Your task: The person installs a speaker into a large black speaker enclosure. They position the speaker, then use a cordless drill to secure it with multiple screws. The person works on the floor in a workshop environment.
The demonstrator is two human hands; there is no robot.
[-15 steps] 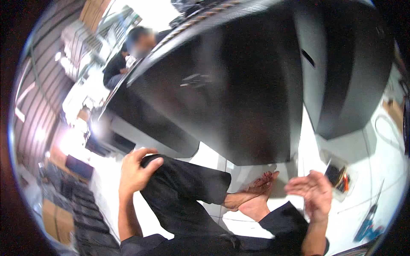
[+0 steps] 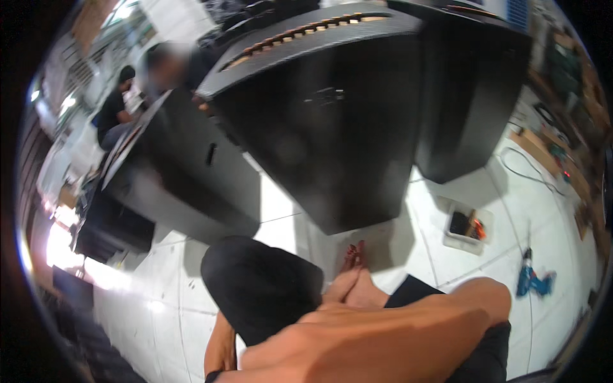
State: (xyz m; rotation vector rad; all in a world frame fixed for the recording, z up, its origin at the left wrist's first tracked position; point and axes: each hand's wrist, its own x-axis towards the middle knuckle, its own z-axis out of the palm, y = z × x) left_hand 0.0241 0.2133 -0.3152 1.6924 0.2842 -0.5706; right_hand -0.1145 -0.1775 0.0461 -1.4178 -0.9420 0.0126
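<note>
My right forearm (image 2: pixel 415 325) lies across the lower part of the view, bent at the elbow over my right knee. My right hand (image 2: pixel 287 348) is close to the lower edge, in front of my left thigh; its fingers cannot be made out. Of my left arm (image 2: pixel 220 341) only a strip shows beside my left knee (image 2: pixel 255 274), and the hand is hidden. Ahead of my bare feet (image 2: pixel 354 274) stands a large black cabinet (image 2: pixel 319 140) with a toothed brown slot along its top. No tool or part shows in either hand.
Black cabinets stand to the left (image 2: pixel 185 166) and right (image 2: pixel 472 102). On the tiled floor at right are a white tub (image 2: pixel 463 242) holding orange-handled things, a blue drill (image 2: pixel 533 281) and a cable (image 2: pixel 523 166). Two people sit or lean behind the left cabinet.
My open left hand has left my left knee. My right arm has swung inward and left across my lap. The view has shifted, showing more of the cabinets' tops.
</note>
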